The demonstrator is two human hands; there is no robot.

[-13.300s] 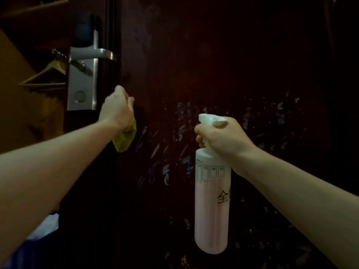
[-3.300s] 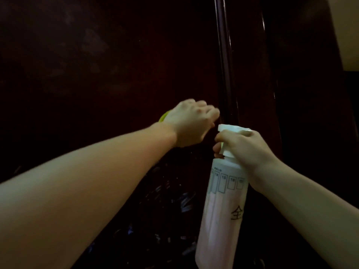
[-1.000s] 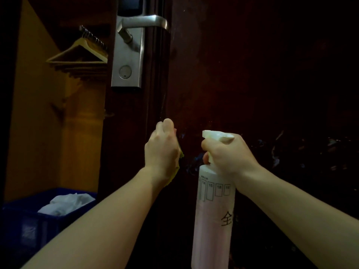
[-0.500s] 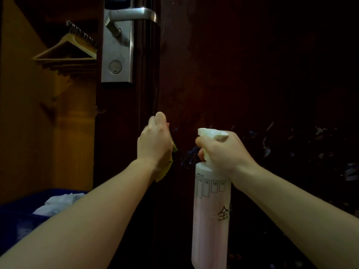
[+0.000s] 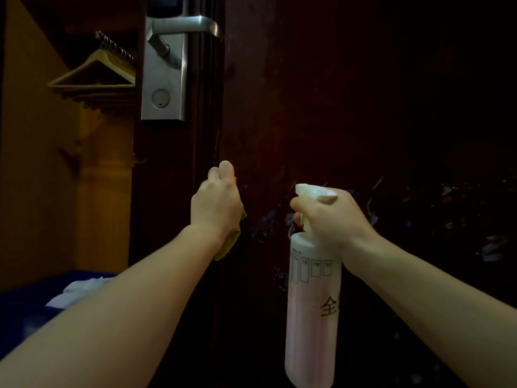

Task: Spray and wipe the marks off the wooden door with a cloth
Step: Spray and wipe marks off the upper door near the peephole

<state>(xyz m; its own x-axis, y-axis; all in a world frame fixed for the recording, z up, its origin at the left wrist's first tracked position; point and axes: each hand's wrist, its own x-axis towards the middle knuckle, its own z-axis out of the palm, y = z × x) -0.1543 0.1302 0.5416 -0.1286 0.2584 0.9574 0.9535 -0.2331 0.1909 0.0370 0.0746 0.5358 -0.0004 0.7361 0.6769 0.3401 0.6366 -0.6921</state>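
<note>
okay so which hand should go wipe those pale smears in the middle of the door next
Left, most likely. The left hand already grips the yellow cloth right beside the smears; the right hand is occupied holding the spray bottle.

Left hand (image 5: 216,204) with the cloth (image 5: 228,242) is up against the door (image 5: 335,107), below the handle (image 5: 181,25). Right hand (image 5: 333,217) holds the bottle (image 5: 312,312) just right of it, marks (image 5: 419,217) behind and to the right. Hangers (image 5: 95,77) far left, bin (image 5: 25,306) below them.
</note>
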